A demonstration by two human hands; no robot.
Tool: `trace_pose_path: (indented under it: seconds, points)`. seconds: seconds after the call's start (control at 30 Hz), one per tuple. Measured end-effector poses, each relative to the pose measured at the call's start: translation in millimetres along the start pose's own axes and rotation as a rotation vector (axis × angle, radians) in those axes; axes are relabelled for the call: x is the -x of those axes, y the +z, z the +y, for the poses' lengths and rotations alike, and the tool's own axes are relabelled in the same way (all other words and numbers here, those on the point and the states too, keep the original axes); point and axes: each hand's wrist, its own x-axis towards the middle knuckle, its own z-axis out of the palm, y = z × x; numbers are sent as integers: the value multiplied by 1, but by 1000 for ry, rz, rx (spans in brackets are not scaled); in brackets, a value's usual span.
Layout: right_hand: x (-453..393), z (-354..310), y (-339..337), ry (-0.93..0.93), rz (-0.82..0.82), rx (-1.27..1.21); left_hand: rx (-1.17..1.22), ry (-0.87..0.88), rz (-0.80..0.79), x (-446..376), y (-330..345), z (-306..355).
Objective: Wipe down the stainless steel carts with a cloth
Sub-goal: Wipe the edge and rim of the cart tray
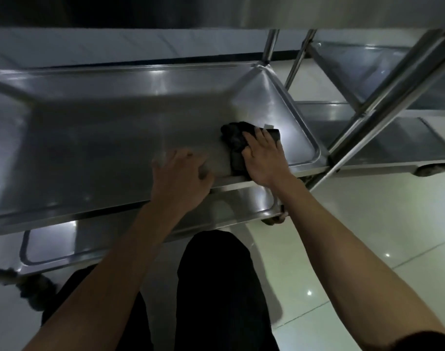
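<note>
Right hand point(263, 155) presses flat, fingers spread, on black cloth point(237, 143) near the cart's top shelf point(102, 148) front right corner; left hand point(182, 178) rests on the front edge, fingers loosely spread, holding nothing

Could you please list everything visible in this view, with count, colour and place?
cart: one, stainless steel, in front; upper tray, lower shelf beneath.
second cart: one, stainless steel, at right, shelves and a wheel showing.
cloth: one, black, bunched on the upper tray's right part.
floor: pale glossy tiles, right and below.
trousers: black, bottom centre.
left hand: fingers spread on the tray's near edge.
right hand: pressing on the cloth.
</note>
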Motion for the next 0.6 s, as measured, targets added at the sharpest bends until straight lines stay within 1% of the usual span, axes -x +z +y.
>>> trace_pose_path:
  seconds: [0.1, 0.2, 0.4, 0.5, 0.6]
  points:
    - [-5, 42, -14, 136, 12, 24, -70, 1, -14, -5, 10, 11]
    - [-8, 69, -23, 246, -5, 21, -60, -6, -11, -5, 15, 10]
    - [-12, 67, -19, 234, -11, 23, -118, 19, 15, 0, 14, 6]
    - [-14, 53, -16, 195, -45, 7, -65, 30, 14, 1, 9, 2]
    - [-20, 26, -7, 152, -78, 29, 1, 51, 49, 2, -2, -15]
